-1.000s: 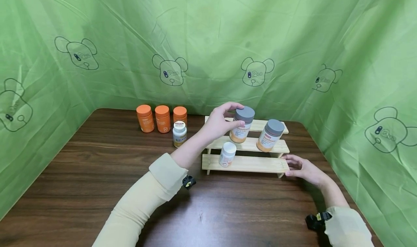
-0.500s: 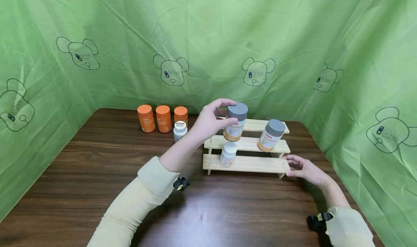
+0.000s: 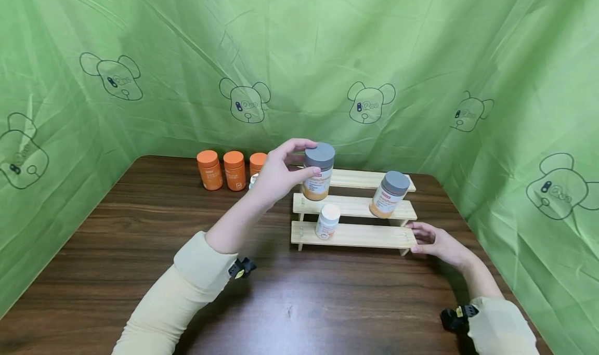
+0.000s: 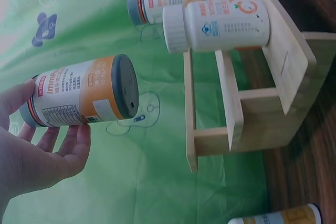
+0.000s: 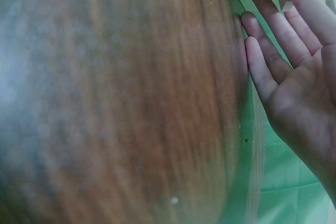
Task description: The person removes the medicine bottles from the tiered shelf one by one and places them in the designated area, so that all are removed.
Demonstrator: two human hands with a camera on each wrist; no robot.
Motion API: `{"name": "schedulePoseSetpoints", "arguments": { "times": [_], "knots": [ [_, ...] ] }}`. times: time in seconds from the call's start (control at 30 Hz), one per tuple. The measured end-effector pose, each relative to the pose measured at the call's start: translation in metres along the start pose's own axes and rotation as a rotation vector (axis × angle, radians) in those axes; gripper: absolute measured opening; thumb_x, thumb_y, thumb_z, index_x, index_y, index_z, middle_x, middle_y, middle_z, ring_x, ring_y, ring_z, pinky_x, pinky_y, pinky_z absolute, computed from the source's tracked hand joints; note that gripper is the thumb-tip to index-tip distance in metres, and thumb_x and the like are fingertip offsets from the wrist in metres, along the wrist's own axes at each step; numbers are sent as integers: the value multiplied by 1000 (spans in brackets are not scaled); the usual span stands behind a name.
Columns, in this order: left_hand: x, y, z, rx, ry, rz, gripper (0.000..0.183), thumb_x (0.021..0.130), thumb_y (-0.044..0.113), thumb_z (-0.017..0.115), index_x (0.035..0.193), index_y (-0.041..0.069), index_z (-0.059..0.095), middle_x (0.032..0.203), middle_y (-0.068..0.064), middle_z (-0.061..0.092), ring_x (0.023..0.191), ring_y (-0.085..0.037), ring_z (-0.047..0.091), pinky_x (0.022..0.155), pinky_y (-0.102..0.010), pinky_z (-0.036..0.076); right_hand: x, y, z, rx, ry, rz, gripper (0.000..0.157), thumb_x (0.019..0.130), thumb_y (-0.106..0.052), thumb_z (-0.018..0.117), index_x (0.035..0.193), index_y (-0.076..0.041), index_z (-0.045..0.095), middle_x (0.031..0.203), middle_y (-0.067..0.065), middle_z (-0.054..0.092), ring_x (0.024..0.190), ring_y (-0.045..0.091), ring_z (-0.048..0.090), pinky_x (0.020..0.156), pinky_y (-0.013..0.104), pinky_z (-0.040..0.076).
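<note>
My left hand (image 3: 277,175) grips a supplement jar (image 3: 318,181) by its grey lid, thumb on one side and fingers on the other. The jar, white and orange, is nearly upright at the left end of the three-step wooden rack (image 3: 360,235). Its base shows in the left wrist view, apart from the wood. A matching jar (image 3: 388,196) stands on the middle step's right side, and a small white bottle (image 3: 327,222) on the lowest step's left. My right hand (image 3: 437,246) holds the rack's right end, thumb at the front corner; its fingers (image 5: 283,38) reach behind.
Three orange bottles (image 3: 209,170) stand in a row at the back left of the dark wooden table (image 3: 117,251). A small white-capped bottle (image 3: 253,180) in front of them is mostly hidden by my left hand. Green cloth (image 3: 299,43) encloses the back and sides.
My left hand has carried the grey-lidded jar leftward and slightly up, from near the middle of the rack to its left end. The right hand stays on the rack's right end.
</note>
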State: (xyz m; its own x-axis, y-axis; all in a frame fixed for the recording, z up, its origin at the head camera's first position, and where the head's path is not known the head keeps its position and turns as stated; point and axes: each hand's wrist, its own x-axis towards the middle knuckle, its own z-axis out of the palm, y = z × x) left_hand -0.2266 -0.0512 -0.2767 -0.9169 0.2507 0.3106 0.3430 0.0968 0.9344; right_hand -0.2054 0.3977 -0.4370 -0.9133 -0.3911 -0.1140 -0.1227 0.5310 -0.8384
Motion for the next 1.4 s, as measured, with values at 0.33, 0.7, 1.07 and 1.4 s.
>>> {"name": "schedulePoseSetpoints", "arguments": {
  "times": [0.33, 0.7, 1.07, 1.4],
  "knots": [
    [-11, -5, -23, 4, 29, 47, 44, 81, 18, 75, 122, 22, 59, 124, 3, 58, 104, -18, 61, 80, -40, 53, 1, 3, -1, 7, 8, -7, 55, 83, -7, 71, 131, 0, 45, 119, 6, 62, 101, 0, 58, 81, 17, 47],
    [-22, -9, -46, 45, 68, 33, 47, 81, 17, 76, 124, 23, 58, 127, 1, 56, 109, -21, 59, 88, -43, 50, -2, -2, -3, -25, 8, -1, 56, 83, -12, 72, 131, -2, 45, 119, 13, 61, 100, 1, 58, 80, 18, 47],
    [-35, -10, -73, 130, 140, 105, 46, 79, 15, 77, 122, 19, 59, 120, -1, 60, 98, -17, 60, 83, -36, 50, -4, -7, -3, 46, -20, -30, 50, 90, -7, 62, 133, 3, 40, 121, 14, 58, 104, 3, 58, 83, 19, 49],
    [-45, -18, -103, 200, 213, 81, 48, 78, 19, 79, 122, 22, 60, 117, -3, 65, 89, -20, 65, 71, -27, 54, -6, -8, 1, 52, -17, -24, 49, 91, -9, 62, 135, 0, 42, 124, 23, 54, 105, 2, 57, 83, 22, 51]
  ]
}}
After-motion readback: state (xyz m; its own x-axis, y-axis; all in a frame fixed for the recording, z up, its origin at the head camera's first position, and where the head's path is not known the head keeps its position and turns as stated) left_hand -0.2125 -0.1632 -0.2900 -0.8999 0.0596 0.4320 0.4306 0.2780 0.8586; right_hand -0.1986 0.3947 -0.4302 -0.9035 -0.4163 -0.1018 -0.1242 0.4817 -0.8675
